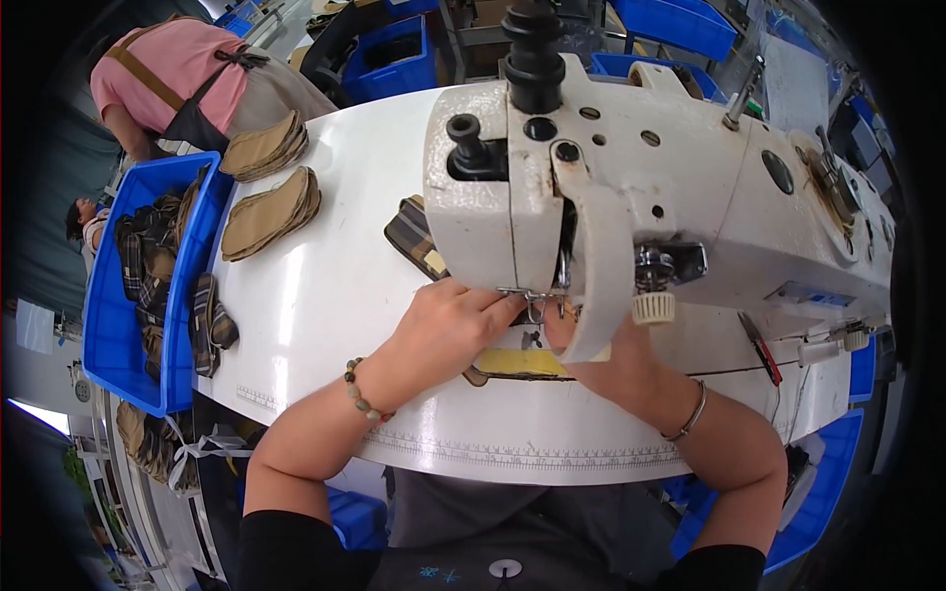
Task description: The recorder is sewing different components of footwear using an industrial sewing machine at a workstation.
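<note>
A white industrial sewing machine [650, 187] stands over the table in front of me. My left hand [443, 325] is closed, its fingertips pinching dark fabric right beside the presser foot [533, 303]. On the other side of the needle is my right hand [619, 360], also closed at the work; the machine's white guard [603, 236] hides part of its fingers. A yellow-faced piece with a dark edge [517, 364] lies flat below both hands. Behind my left hand, a brown plaid fabric piece [412, 234] sticks out from beside the machine head. Whether these pieces are joined is hidden.
At the left, a blue bin [177, 366] holds plaid pieces, with a plaid bundle [210, 325] beside it. Two stacks of brown sole-shaped pieces [271, 215] lie near it. Red-handled snips [761, 350] rest at the right. A person in pink [187, 69] bends over beyond the bin.
</note>
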{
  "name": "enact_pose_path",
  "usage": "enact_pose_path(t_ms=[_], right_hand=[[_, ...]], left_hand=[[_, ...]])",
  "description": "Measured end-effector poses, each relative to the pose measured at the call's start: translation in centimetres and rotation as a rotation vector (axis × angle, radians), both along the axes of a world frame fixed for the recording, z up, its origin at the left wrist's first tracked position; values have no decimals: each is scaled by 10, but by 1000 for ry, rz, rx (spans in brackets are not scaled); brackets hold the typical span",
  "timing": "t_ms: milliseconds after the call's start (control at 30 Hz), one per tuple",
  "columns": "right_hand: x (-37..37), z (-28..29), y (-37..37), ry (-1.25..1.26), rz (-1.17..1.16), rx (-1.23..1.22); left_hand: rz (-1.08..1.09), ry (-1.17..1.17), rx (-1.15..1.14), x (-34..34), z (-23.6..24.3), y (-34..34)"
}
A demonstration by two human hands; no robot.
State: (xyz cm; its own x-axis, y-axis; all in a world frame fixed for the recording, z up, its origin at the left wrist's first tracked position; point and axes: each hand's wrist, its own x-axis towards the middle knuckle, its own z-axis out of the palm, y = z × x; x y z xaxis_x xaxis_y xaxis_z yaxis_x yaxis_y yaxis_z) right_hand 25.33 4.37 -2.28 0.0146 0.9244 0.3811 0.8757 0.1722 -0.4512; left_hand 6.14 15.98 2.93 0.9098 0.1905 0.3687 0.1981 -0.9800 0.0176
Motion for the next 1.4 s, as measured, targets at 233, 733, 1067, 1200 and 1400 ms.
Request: enact_pose_path(t_ms=[233,733,1067,1200,1400], right_hand=[[-7,14,-4,137,96,-22],[-5,-33,-14,-398,269,257],[-11,12,-21,-438,246,148],[-13,0,-17,-411,276,144],[-11,-15,-17,-431,248,292]], left_hand=[[-11,-5,12,0,1,-4],[21,33,75,8,6,-19],[-7,196,-171,-13,20,-1],[-17,180,-140,-8,11,5],[-45,109,-88,-7,6,4]])
